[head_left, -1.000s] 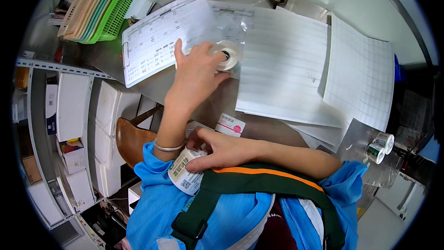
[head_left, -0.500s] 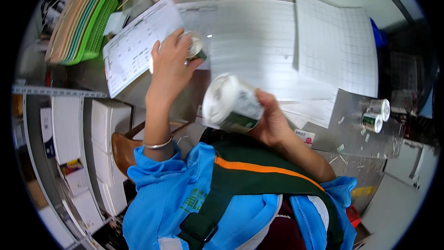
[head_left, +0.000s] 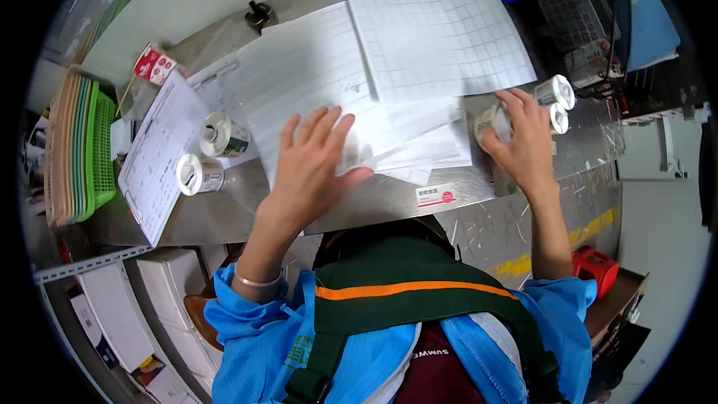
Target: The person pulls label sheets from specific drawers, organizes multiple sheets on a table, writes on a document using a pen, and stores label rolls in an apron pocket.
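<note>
Table (head_left: 366,207): front edge is bowed, bare metal strip along it; a red-and-white card (head_left: 436,195) sits there between your hands. Your left hand (head_left: 314,164) is spread wide, empty, over the paper sheets (head_left: 299,75). Your right hand (head_left: 523,138) has thumb and fingers curled round a label roll (head_left: 482,121), just right of the sheets. Its side wall shows leftward; fingers cover the rest, can't tell the long axis. Two more rolls (head_left: 548,94) stand on end just right of it.

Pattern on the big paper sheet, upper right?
Sheet: grey grid on white, best in head view.
</note>
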`<control>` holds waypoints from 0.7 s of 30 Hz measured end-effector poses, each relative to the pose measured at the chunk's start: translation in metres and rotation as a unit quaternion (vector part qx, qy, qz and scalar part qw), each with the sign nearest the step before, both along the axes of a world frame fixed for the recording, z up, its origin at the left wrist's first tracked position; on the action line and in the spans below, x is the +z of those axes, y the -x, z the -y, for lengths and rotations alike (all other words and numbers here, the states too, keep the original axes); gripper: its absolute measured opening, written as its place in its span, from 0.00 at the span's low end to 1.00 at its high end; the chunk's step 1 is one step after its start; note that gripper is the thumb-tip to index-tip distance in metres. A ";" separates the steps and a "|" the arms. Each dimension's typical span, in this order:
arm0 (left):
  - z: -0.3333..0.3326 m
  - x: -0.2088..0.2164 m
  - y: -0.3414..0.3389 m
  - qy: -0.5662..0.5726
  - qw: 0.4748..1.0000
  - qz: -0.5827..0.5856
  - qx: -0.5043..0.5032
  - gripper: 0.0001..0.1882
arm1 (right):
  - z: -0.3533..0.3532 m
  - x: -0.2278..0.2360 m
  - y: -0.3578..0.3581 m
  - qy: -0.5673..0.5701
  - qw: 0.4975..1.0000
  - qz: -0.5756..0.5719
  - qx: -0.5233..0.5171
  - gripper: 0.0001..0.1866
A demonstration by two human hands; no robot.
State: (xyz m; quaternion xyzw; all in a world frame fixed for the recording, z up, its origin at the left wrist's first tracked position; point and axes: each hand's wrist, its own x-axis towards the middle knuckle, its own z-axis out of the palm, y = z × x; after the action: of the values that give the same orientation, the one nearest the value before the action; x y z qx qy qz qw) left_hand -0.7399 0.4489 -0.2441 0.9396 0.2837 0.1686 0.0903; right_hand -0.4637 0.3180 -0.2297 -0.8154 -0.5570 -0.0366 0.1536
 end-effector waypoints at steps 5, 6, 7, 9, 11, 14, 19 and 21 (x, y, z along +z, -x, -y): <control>-0.008 -0.012 -0.011 0.070 0.993 -0.073 -0.059 0.25 | 0.013 -0.012 0.002 -0.057 0.996 0.064 -0.011 0.36; -0.007 -0.011 -0.007 0.086 0.992 -0.067 -0.057 0.24 | 0.021 -0.011 0.002 -0.106 0.994 0.019 -0.007 0.35; -0.005 -0.008 -0.007 0.120 0.991 -0.033 -0.047 0.23 | 0.034 -0.014 0.000 -0.147 0.989 -0.026 -0.001 0.35; 0.001 0.015 -0.012 0.185 0.981 0.043 -0.034 0.21 | 0.064 -0.015 -0.004 -0.246 0.964 -0.098 -0.022 0.26; 0.020 0.038 -0.024 0.290 0.947 0.136 -0.005 0.20 | 0.098 -0.031 -0.029 -0.309 0.938 -0.131 -0.085 0.14; 0.038 0.051 -0.060 0.181 0.972 0.149 0.001 0.23 | 0.133 -0.034 -0.069 -0.418 0.808 -0.376 -0.173 0.08; -0.013 0.011 -0.142 -0.124 0.964 0.059 0.229 0.37 | 0.191 -0.033 -0.152 -0.460 0.804 -0.330 -0.184 0.08; -0.050 -0.021 -0.138 0.034 0.935 0.048 0.350 0.40 | 0.228 -0.032 -0.188 -0.448 0.811 -0.320 -0.197 0.08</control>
State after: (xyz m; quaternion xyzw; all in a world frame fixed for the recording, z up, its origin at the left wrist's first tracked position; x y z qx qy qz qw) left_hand -0.6015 0.4994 -0.2653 0.7680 0.5955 0.2245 0.0711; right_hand -0.2755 0.0902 -0.2616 -0.7138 -0.2256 -0.0484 0.6613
